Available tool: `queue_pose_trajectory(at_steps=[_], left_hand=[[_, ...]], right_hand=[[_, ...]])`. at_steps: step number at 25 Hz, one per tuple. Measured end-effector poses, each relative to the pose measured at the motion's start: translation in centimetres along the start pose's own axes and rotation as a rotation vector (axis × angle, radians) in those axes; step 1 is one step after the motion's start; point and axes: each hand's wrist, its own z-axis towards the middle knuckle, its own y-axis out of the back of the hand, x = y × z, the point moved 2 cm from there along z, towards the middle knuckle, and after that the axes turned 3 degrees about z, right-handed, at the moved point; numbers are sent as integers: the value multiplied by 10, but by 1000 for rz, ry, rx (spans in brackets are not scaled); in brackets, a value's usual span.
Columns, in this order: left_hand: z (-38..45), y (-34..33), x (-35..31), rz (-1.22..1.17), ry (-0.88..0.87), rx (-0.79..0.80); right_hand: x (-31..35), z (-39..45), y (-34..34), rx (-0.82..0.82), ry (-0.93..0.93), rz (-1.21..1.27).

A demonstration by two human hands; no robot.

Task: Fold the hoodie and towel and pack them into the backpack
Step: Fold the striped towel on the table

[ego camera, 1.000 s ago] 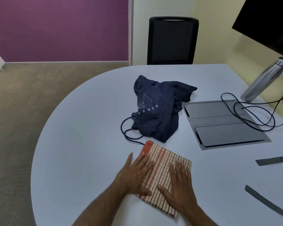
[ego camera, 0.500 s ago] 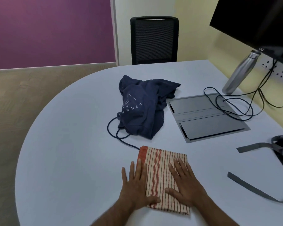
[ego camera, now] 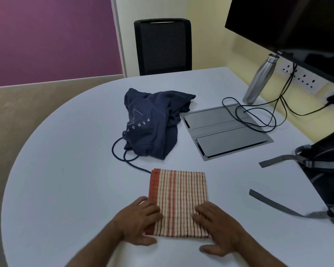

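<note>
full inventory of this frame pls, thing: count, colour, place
towel: 1, cream with red stripes, folded, near table edge under both hands
hoodie: 1, navy, crumpled at table centre, drawstring trailing toward the towel
backpack: 1, black with grey straps, right edge, partly cut off
table: 1, pale blue-white, rounded
cable box lid: 1, grey, set in table right of hoodie
cable: black, looped over the lid; count unclear
bottle: 1, steel, upright, far right
monitor: 1, black, upper right
socket strip: 1, white, on wall
chair: 1, black, far side
left hand: on towel's left edge
right hand: on towel's right corner
</note>
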Motion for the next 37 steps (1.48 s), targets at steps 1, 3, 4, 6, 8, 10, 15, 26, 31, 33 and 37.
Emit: queue_pose_trajectory(at_steps=[1, 3, 4, 6, 8, 10, 15, 26, 31, 33, 37], left_hand=[[-1, -1, -4, 13, -35, 60], [-3, -2, -10, 3, -62, 88], [-4, -2, -11, -21, -54, 83], [-5, -3, -11, -45, -34, 55], [-6, -5, -12, -46, -20, 27], [-8, -6, -13, -47, -8, -9], [0, 14, -14, -418, 257, -138], [36, 21, 15, -1110, 884, -369], [48, 14, 21, -961, 914, -354], [51, 10, 25, -864, 914, -314], [59, 11, 32, -779, 974, -279]], right_hand=[[2, -3, -3, 26, 10, -13], [5, -6, -7, 36, 10, -14], [6, -5, -6, 30, 14, -13], [7, -1, -3, 0, 33, -56], [8, 1, 0, -29, 36, -104], [9, 3, 1, -67, -5, -80], [3, 19, 12, -139, -501, 537], [-39, 66, 28, -170, -1126, 1135], [-43, 61, 30, -122, -981, 1356], [-51, 58, 25, -127, -976, 1329], [-55, 64, 18, -222, -992, 1116]])
